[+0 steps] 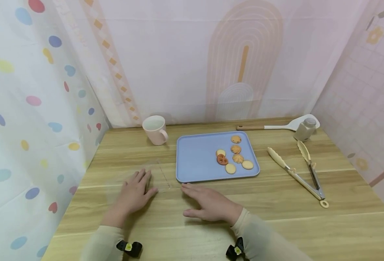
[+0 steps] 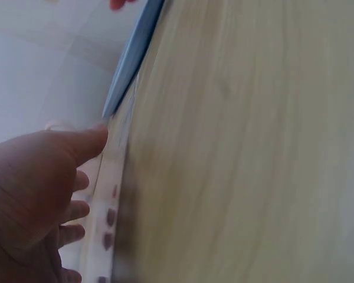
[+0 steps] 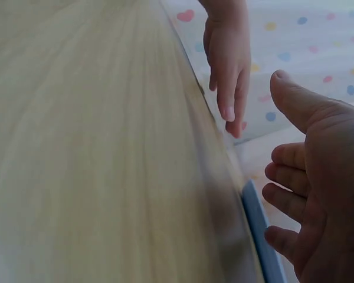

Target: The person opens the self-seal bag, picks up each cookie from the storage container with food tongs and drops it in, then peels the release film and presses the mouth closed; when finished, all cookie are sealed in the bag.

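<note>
On the left of the table, my left hand (image 1: 134,194) rests flat with straight fingers over a clear plastic sheet or bag (image 1: 156,179), which has a reddish dashed line near its right edge. Its exact outline is hard to see. My right hand (image 1: 208,204) is just in front of the near-left part of a blue tray (image 1: 195,156), fingers extended, thumb apart, holding nothing. Several cookies lie on the tray's right half, among them a brown pretzel-shaped cookie (image 1: 222,160). The right wrist view shows my right palm (image 3: 336,177) beside the tray's edge (image 3: 262,236).
A pale pink mug (image 1: 155,131) stands behind the tray's left end. To the right lie open tongs (image 1: 304,181) with cream tips. A white spatula (image 1: 276,127) with a wooden handle and a glass shaker (image 1: 305,129) are at the back right. Patterned curtains (image 1: 179,65) enclose the wooden table.
</note>
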The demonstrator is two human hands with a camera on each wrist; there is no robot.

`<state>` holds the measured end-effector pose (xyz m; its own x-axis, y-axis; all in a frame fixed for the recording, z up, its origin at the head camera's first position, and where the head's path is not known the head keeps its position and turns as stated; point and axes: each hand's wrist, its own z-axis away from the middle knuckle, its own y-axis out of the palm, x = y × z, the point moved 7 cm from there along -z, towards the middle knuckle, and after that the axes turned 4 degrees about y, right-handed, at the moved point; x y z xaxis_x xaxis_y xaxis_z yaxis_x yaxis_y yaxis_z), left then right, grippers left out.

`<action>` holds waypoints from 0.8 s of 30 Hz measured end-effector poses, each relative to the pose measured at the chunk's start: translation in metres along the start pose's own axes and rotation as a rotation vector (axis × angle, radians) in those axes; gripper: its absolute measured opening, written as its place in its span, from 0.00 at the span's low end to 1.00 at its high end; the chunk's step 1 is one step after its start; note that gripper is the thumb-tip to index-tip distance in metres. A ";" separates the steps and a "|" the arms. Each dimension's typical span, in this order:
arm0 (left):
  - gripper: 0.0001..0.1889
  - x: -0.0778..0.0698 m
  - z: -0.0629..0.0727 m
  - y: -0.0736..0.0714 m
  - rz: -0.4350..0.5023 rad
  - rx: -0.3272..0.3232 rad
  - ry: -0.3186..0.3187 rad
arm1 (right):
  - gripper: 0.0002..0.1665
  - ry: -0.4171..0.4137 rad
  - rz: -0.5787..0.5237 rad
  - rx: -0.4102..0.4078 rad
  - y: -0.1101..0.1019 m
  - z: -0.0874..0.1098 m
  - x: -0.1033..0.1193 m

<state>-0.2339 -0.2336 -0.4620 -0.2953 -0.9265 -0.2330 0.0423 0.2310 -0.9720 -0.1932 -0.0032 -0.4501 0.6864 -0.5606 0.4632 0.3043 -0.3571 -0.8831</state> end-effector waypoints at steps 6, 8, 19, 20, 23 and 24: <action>0.34 0.001 -0.001 0.012 0.033 -0.030 -0.043 | 0.45 0.003 -0.054 0.021 0.009 -0.007 -0.002; 0.33 0.002 -0.001 0.013 0.046 -0.067 -0.047 | 0.45 0.008 -0.059 0.020 0.011 -0.008 -0.004; 0.14 0.001 0.002 0.006 0.227 -0.310 -0.009 | 0.41 0.005 -0.115 0.006 0.014 -0.013 -0.007; 0.13 -0.001 0.002 0.004 0.237 -0.328 0.012 | 0.40 0.008 -0.123 -0.004 0.013 -0.014 -0.007; 0.12 -0.010 0.002 0.001 0.257 -0.371 0.089 | 0.39 0.034 -0.172 -0.049 0.009 -0.018 -0.008; 0.12 -0.013 0.002 -0.001 0.264 -0.386 0.113 | 0.38 0.044 -0.197 -0.072 0.007 -0.020 -0.008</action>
<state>-0.2285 -0.2223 -0.4585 -0.4248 -0.7881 -0.4455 -0.2214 0.5676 -0.7930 -0.2100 -0.0165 -0.4590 0.5885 -0.5064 0.6302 0.3805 -0.5143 -0.7686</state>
